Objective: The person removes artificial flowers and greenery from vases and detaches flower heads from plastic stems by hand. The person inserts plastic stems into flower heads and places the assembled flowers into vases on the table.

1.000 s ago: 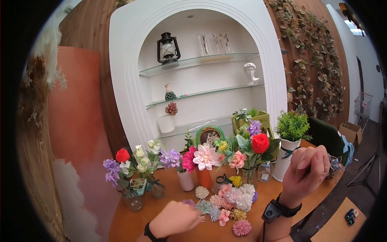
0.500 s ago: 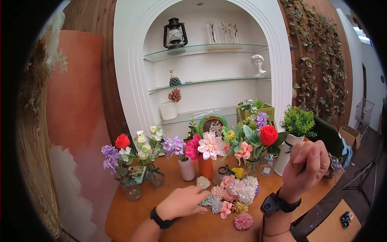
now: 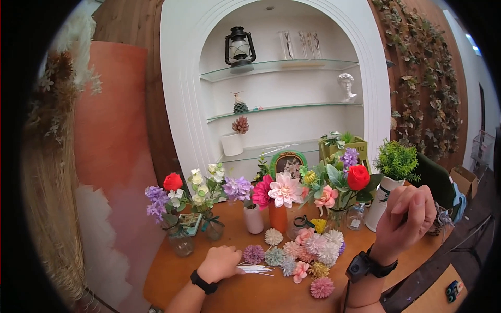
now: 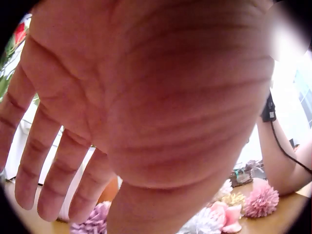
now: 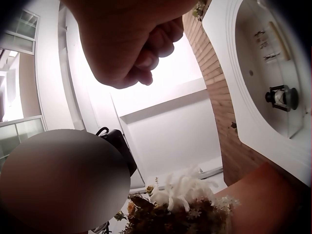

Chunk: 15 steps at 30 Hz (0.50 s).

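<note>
Beside a small bundle of thin white sticks [image 3: 257,269] on the table, my left hand [image 3: 220,264] is held low, palm down; whether its thumb touches them I cannot tell. Its fingers [image 4: 63,170] look extended and apart in the left wrist view, with a purple pompom flower [image 4: 92,219] below. Loose flower heads, among them a purple one [image 3: 253,254], a teal one [image 3: 274,256] and a dark pink one [image 3: 322,287], lie to its right. My right hand [image 3: 406,221] is raised over the table's right side, fingers curled in, holding nothing visible.
Vases of flowers stand along the back of the wooden table [image 3: 229,297], including a pink vase [image 3: 253,219] and an orange one [image 3: 277,218]. A white vase [image 3: 379,206] with greenery is behind my right hand. An arched shelf [image 3: 282,108] rises beyond.
My left hand has shifted left relative to the flower heads, uncovering the purple flower and the white sticks. The right hand stays raised and curled. The head view has shifted slightly.
</note>
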{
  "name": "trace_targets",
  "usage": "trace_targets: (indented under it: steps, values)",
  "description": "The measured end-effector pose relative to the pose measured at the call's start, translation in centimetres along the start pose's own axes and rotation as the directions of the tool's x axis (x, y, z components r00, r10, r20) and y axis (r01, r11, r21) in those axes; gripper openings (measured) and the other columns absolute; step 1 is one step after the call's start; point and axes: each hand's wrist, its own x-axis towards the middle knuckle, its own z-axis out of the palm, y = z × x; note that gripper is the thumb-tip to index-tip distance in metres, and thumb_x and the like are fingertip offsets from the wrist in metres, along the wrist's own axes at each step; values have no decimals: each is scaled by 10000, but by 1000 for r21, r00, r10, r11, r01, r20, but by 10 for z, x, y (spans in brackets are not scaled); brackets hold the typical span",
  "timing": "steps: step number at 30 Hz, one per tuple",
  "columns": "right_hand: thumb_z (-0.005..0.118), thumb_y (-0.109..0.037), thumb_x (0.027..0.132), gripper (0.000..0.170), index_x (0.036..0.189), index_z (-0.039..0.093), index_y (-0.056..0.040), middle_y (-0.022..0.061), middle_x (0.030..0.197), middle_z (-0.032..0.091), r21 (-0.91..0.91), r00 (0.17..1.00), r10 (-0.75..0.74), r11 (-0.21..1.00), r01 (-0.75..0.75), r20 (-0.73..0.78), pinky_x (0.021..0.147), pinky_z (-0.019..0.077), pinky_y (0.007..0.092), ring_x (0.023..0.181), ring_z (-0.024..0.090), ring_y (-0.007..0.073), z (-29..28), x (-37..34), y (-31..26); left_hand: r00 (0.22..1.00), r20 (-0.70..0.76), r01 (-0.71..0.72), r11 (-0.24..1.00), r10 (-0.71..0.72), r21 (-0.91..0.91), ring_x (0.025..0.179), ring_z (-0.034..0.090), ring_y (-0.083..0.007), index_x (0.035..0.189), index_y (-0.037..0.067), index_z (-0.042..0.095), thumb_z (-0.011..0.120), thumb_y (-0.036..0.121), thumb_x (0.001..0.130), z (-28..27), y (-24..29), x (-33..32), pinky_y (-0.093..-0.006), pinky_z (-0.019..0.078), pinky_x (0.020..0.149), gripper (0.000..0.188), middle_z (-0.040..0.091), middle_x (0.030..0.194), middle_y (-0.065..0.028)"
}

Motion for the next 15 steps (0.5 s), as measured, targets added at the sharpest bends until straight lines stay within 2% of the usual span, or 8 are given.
trace_targets:
  steps: [3, 6, 8, 9, 10, 12, 14, 15]
  values:
    - [528, -124, 919, 305, 634, 465, -34, 25, 510, 460, -44, 1000, 0, 999, 0, 11, 410, 223, 247, 416, 347, 72, 3, -4, 5, 998, 20, 62, 997, -61, -56, 963, 642, -326, 1030, 66, 610, 699, 535, 791, 26, -11, -1, -448, 530, 751, 534, 643, 1001, -129]
    - [538, -97, 888, 276, 624, 467, -57, 33, 519, 473, -35, 979, 28, 999, -22, 200, 418, 245, 261, 429, 357, 80, 4, -4, 1, 999, 25, 35, 985, -31, -172, 1003, 626, -342, 1083, 64, 584, 672, 582, 799, 42, -18, 3, -451, 525, 763, 597, 620, 1060, -140]
    - [595, -105, 853, 209, 655, 540, -66, 46, 534, 503, -78, 874, -307, 930, 360, 377, 429, 277, 285, 442, 399, 99, 5, -4, -8, 1000, 25, 4, 977, 1, -212, 1027, 606, -350, 1123, 71, 563, 659, 584, 811, 49, -21, 3, -451, 521, 779, 608, 592, 1083, -141]
    - [595, -105, 853, 209, 655, 540, -66, 46, 534, 503, -67, 869, -310, 930, 361, 386, 429, 277, 285, 442, 399, 99, 7, -6, -20, 1000, 18, 11, 975, -7, -221, 1027, 606, -350, 1123, 71, 563, 659, 584, 811, 53, -21, 5, -451, 521, 779, 608, 592, 1083, -141]
    - [628, -171, 858, 113, 804, 579, -83, 18, 527, 486, 105, 847, -331, 943, 317, 417, 437, 295, 282, 431, 409, 107, 8, -10, -39, 1000, 2, 10, 971, -10, -241, 1046, 604, -348, 1128, 74, 560, 668, 538, 824, 58, -20, 7, -456, 516, 803, 566, 590, 1102, -143]
    - [693, -303, 867, 302, 1103, 656, -118, -38, 513, 450, 433, 796, -386, 884, 176, 466, 454, 330, 277, 407, 431, 123, 16, -16, -66, 999, -25, 21, 961, -30, -275, 1066, 601, -347, 1132, 77, 556, 677, 493, 837, 65, -19, 10, -462, 510, 827, 525, 588, 1120, -146]
    - [622, -164, 879, 340, 1219, 635, -169, -87, 480, 397, 609, 795, -599, 667, 429, 96, 448, 259, 226, 371, 322, 31, 52, -31, -74, 996, -90, -29, 948, 1, -317, 1006, 600, -338, 1073, 82, 564, 614, 522, 880, 71, -19, 9, -469, 505, 783, 483, 576, 1032, -123]
    - [583, -125, 875, 361, 1228, 635, -182, -87, 488, 415, 583, 789, -572, 728, 361, 225, 443, 251, 220, 375, 316, 25, 47, -36, -86, 995, -101, -18, 944, -16, -329, 1006, 600, -338, 1073, 82, 564, 614, 522, 880, 73, -19, 10, -469, 505, 783, 483, 576, 1032, -123]
